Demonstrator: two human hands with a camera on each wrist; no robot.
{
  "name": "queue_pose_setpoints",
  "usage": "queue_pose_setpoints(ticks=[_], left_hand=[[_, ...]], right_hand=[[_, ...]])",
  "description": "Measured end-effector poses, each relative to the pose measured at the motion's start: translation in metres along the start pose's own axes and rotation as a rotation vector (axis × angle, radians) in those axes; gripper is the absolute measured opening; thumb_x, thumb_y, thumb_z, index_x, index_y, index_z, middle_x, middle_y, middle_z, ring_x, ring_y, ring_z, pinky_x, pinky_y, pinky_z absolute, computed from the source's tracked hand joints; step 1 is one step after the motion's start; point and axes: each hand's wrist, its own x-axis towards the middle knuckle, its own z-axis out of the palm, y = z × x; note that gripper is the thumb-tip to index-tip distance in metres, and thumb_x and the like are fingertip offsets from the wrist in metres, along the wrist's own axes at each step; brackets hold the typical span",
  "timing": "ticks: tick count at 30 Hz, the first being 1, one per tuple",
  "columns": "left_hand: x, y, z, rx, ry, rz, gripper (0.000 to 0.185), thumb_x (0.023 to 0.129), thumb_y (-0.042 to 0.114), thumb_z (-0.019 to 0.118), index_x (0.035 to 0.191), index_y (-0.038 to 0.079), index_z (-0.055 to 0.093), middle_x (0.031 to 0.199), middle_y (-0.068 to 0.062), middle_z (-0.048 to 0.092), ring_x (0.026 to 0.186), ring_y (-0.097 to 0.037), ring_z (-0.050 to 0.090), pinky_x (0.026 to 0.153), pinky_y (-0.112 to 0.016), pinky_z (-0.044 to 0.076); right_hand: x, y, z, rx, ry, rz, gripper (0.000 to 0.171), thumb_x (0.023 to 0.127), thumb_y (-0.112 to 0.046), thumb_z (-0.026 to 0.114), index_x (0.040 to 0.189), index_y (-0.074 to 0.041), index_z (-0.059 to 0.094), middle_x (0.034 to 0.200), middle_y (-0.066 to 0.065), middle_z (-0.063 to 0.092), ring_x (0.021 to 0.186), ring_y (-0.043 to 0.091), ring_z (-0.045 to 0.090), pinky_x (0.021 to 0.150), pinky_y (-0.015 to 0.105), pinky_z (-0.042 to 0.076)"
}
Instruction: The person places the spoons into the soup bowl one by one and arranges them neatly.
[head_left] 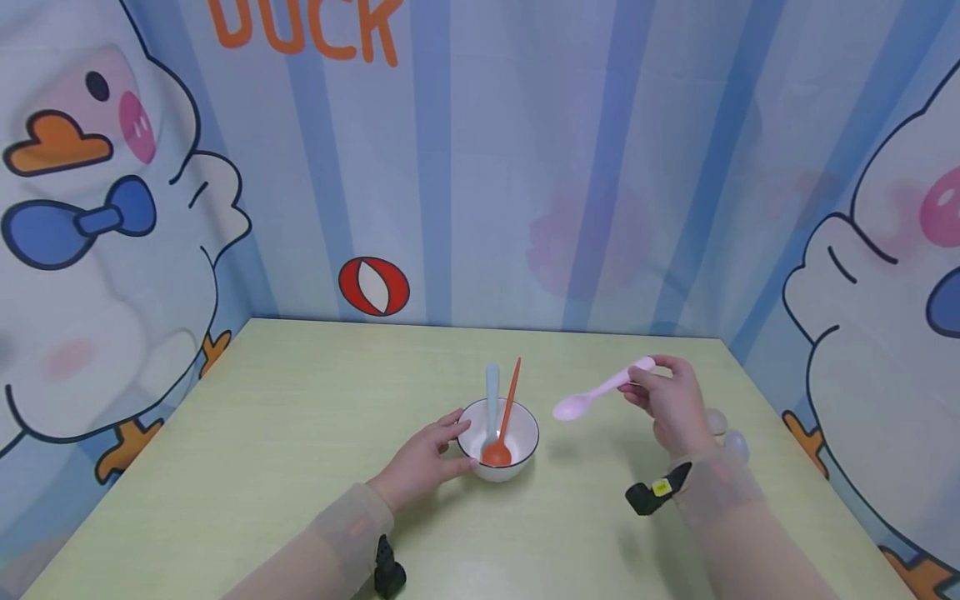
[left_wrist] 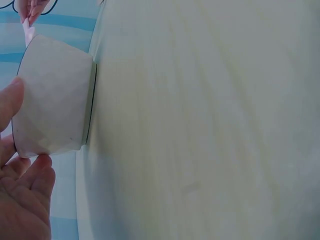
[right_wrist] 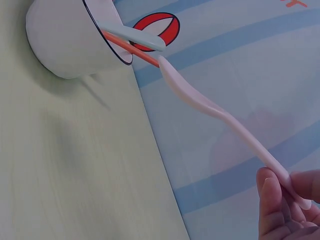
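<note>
A white bowl [head_left: 519, 463] with a dark rim stands mid-table and holds an orange spoon [head_left: 507, 417] and a pale blue spoon [head_left: 492, 396]. My left hand [head_left: 426, 457] rests against the bowl's left side, thumb and fingers curved round its wall [left_wrist: 50, 110]. To the right of the bowl, above the table, my right hand [head_left: 667, 400] pinches the handle end of a pink spoon [head_left: 600, 392]; its scoop points left toward the bowl. In the right wrist view the pink spoon [right_wrist: 225, 117] reaches toward the bowl [right_wrist: 70, 42].
The pale green table [head_left: 300, 467] is walled by blue striped panels with cartoon ducks at the back and both sides. Two small pale round things [head_left: 726, 433] lie behind my right wrist. Black wrist cameras [head_left: 388, 571] sit on both forearms.
</note>
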Motion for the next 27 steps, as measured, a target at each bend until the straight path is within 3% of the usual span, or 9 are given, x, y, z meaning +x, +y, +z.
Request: queue_pose_setpoints(ticks=[14,27], left_hand=[[0.000,-0.001,0.000,-0.001,0.001,0.007,0.071,0.085,0.035,0.074,0.145,0.011,0.044,0.157,-0.002,0.026,0.134,-0.036,0.040,0.107,-0.046,0.037],[0.000,-0.001,0.001,0.001,0.002,-0.012,0.070,0.086,0.034,0.073,0.146,0.013,0.043,0.157,0.000,0.026,0.133,-0.037,0.040,0.107,-0.046,0.038]], right_hand=[[0.004,0.007,0.027,-0.038,-0.035,-0.023,0.047,0.093,-0.006,0.062,0.131,-0.002,0.034,0.090,0.011,0.065,0.069,0.013,0.068,0.071,0.025,0.058],[0.005,0.012,0.047,-0.058,-0.094,-0.005,0.048,0.093,-0.006,0.062,0.132,-0.001,0.034,0.091,0.013,0.066,0.069,0.015,0.068,0.070,0.025,0.058]])
